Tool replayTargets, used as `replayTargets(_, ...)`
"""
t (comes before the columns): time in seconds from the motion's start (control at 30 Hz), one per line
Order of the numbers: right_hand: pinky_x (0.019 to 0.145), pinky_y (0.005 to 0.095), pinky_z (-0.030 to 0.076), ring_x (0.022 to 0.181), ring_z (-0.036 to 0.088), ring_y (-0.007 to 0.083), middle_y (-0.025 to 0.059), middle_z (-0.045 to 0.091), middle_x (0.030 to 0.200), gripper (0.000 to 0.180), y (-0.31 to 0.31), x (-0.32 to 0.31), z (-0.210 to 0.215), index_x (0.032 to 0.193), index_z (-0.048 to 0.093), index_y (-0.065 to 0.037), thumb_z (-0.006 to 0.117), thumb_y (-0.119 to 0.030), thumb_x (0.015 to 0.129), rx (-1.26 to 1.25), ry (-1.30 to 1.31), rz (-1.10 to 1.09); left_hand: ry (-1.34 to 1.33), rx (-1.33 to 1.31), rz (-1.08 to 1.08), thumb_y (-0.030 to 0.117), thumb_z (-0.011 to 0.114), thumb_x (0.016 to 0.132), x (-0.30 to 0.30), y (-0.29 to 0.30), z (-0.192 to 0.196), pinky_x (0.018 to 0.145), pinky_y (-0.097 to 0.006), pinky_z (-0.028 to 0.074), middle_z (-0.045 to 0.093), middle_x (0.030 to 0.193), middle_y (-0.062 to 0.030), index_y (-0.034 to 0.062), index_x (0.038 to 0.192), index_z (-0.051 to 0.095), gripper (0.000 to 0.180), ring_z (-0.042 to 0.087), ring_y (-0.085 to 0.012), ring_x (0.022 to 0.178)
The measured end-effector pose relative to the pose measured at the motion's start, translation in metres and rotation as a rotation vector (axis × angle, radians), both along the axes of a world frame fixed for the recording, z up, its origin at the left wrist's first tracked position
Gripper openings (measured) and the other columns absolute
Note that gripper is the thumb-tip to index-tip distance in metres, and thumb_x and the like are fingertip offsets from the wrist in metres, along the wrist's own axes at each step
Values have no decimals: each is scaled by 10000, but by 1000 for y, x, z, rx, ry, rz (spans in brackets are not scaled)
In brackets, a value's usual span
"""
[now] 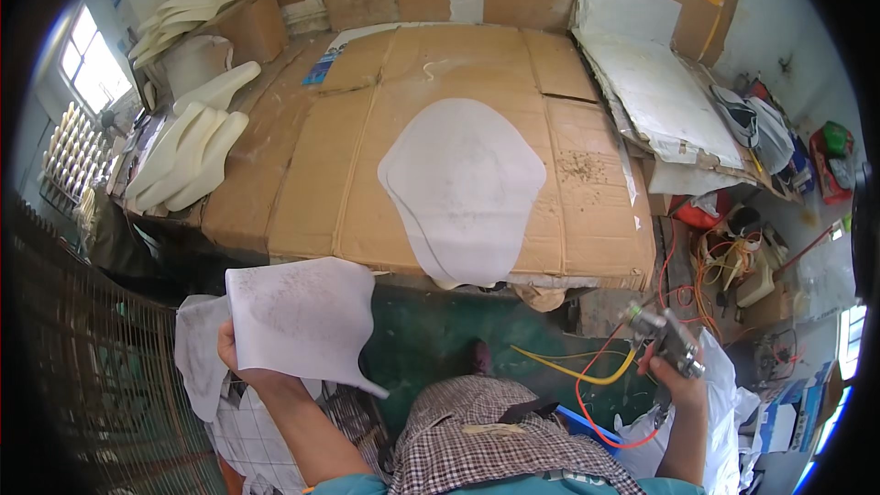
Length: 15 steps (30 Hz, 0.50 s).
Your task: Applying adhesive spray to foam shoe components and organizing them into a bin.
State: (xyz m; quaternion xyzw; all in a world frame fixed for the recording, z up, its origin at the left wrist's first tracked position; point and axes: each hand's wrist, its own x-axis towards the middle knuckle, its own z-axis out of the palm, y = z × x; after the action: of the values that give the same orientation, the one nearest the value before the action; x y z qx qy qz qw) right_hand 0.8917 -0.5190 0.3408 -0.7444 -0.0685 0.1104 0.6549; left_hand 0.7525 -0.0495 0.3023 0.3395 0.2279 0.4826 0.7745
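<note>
Bare cardboard point(302, 165) around the white sheet point(463, 188); foam stack point(188, 151) far left.

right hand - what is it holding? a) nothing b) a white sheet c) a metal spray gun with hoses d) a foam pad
c: the right hand grips a metal spray gun with an orange and a yellow hose trailing from it, while the left hand holds the white sheet.
</note>
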Motion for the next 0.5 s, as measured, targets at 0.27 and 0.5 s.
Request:
replayTargets(0.27,626,277,488,678,588,159,70,583,779,484,6,-15,1,1144,450,41,650,-70,717,118,-9,26,139,111,101,190,385,787,2,4,-10,623,-292,522,626,817,-104,-24,845,613,318,619,-194,716)
replayTargets(0.5,606,262,479,681,584,141,67,580,764,519,-21,-33,12,1166,443,44,646,-43,697,-59,80,38,13,-48,-5,186,387,786,-7,7,-11,671,-305,525,635,863,-113,-16,869,611,313,628,-200,761)
